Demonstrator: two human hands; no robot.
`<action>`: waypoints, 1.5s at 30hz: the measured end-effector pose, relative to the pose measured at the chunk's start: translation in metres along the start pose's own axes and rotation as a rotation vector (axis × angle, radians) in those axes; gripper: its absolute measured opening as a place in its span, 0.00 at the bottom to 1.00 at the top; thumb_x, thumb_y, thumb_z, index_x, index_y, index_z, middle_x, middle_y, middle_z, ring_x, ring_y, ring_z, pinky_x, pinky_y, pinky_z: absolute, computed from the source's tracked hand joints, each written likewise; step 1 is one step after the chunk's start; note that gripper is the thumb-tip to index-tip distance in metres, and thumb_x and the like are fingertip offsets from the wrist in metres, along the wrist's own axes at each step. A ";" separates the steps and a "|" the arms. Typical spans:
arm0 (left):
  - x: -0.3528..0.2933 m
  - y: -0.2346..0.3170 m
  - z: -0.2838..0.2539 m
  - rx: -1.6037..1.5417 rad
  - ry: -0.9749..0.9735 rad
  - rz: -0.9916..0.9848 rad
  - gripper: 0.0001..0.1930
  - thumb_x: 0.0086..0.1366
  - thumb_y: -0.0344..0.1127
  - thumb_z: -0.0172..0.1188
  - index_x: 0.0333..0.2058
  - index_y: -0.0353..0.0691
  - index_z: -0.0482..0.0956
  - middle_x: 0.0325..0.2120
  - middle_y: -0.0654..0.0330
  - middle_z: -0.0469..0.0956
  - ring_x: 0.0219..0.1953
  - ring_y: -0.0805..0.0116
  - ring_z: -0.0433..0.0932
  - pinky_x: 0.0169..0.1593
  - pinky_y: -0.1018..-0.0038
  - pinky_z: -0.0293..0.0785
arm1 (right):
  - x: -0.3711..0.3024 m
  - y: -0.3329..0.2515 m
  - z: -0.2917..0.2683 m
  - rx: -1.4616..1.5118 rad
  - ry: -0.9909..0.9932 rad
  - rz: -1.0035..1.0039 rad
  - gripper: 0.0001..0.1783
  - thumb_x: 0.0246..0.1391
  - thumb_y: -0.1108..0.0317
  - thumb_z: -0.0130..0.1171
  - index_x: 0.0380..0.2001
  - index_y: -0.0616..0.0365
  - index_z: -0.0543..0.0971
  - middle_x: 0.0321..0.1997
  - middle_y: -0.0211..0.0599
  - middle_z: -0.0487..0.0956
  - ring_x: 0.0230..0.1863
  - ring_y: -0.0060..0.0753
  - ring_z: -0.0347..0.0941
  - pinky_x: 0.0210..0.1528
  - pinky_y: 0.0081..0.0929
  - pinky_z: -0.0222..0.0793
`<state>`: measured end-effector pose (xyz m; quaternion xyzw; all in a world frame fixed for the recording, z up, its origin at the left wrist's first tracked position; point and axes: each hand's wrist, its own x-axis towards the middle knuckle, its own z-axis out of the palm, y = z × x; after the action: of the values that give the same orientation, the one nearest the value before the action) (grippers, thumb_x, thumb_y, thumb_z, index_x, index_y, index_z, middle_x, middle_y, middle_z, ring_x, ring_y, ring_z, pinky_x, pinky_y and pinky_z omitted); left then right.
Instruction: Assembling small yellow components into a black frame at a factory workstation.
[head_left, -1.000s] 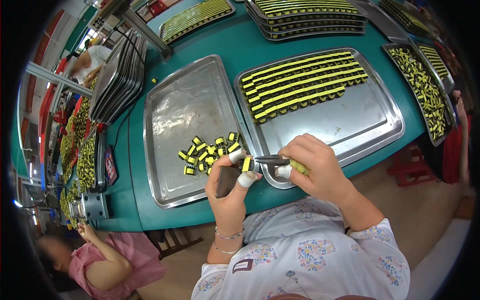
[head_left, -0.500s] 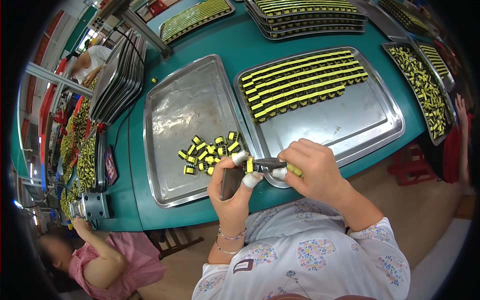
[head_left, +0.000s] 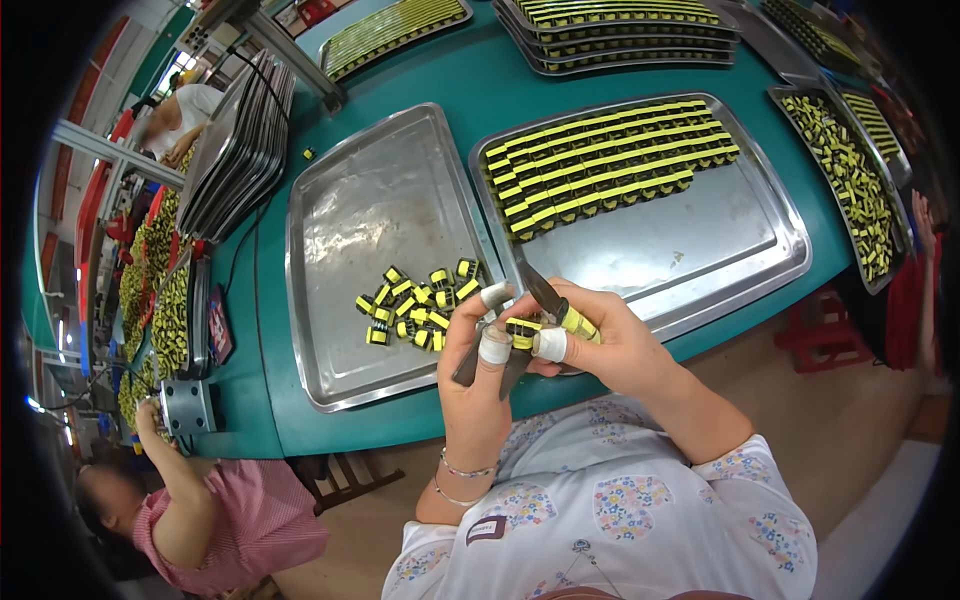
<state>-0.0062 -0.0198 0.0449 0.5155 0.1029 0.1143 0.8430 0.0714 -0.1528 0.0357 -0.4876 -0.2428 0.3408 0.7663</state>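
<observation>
My left hand [head_left: 474,395] is closed, with white tape on its thumb and index finger. At its fingertips sits a small black part with a yellow band [head_left: 522,328], resembling a little transformer. A dark flat piece [head_left: 466,364] also lies in this hand, partly hidden by the fingers. My right hand [head_left: 625,340] wraps round a pointed dark metal tool [head_left: 544,294] with a yellow grip, its tip pointing up and away. The taped right thumb touches the part's right side. Just beyond, loose parts of the same kind [head_left: 412,308] lie heaped in a metal tray [head_left: 345,215].
A second metal tray [head_left: 735,235] holds rows of these parts. Stacked full trays [head_left: 630,60] stand behind, and another tray of loose parts [head_left: 845,165] is at the right. Upright trays [head_left: 235,150] lean at left. A co-worker in a pink striped top [head_left: 240,515] sits lower left.
The tool's tip has swung from pointing left at the part to pointing up and away. My right hand has come closer to the left, its thumb now against the part, which has turned.
</observation>
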 end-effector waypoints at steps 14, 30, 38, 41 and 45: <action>0.013 -0.002 -0.016 -0.706 -0.033 0.140 0.34 0.64 0.59 0.50 0.57 0.35 0.60 0.53 0.51 0.65 0.54 0.59 0.68 0.59 0.62 0.64 | -0.003 0.002 0.006 0.001 0.107 0.012 0.17 0.54 0.70 0.59 0.45 0.64 0.71 0.41 0.36 0.77 0.37 0.20 0.72 0.37 0.18 0.69; 0.010 0.000 0.004 -0.254 0.019 0.236 0.51 0.54 0.74 0.50 0.62 0.36 0.52 0.63 0.43 0.54 0.66 0.52 0.55 0.69 0.60 0.46 | 0.003 0.005 0.029 -0.760 0.181 -0.485 0.23 0.36 0.85 0.56 0.41 0.59 0.78 0.39 0.40 0.73 0.33 0.33 0.74 0.34 0.25 0.70; 0.008 -0.002 0.003 -0.060 0.023 0.266 0.54 0.53 0.78 0.44 0.63 0.35 0.51 0.65 0.43 0.51 0.67 0.52 0.52 0.70 0.60 0.42 | 0.001 0.006 0.027 -0.888 0.164 -0.551 0.27 0.30 0.84 0.58 0.42 0.59 0.78 0.38 0.41 0.73 0.32 0.35 0.73 0.33 0.25 0.71; 0.007 -0.003 0.003 -0.019 0.012 0.252 0.56 0.52 0.79 0.42 0.64 0.35 0.50 0.65 0.44 0.50 0.68 0.52 0.50 0.70 0.60 0.40 | 0.001 0.002 0.029 -0.879 0.156 -0.541 0.26 0.29 0.83 0.60 0.40 0.59 0.78 0.35 0.40 0.74 0.31 0.37 0.73 0.32 0.26 0.70; 0.008 -0.008 -0.002 0.091 -0.059 0.323 0.52 0.58 0.77 0.33 0.65 0.34 0.48 0.65 0.42 0.51 0.67 0.50 0.51 0.70 0.59 0.42 | 0.006 0.006 0.025 -0.805 0.169 -0.522 0.22 0.30 0.82 0.61 0.36 0.60 0.77 0.31 0.38 0.74 0.31 0.37 0.72 0.32 0.27 0.69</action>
<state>0.0017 -0.0191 0.0365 0.5660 -0.0009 0.2284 0.7922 0.0557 -0.1320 0.0412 -0.6940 -0.4063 -0.0244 0.5939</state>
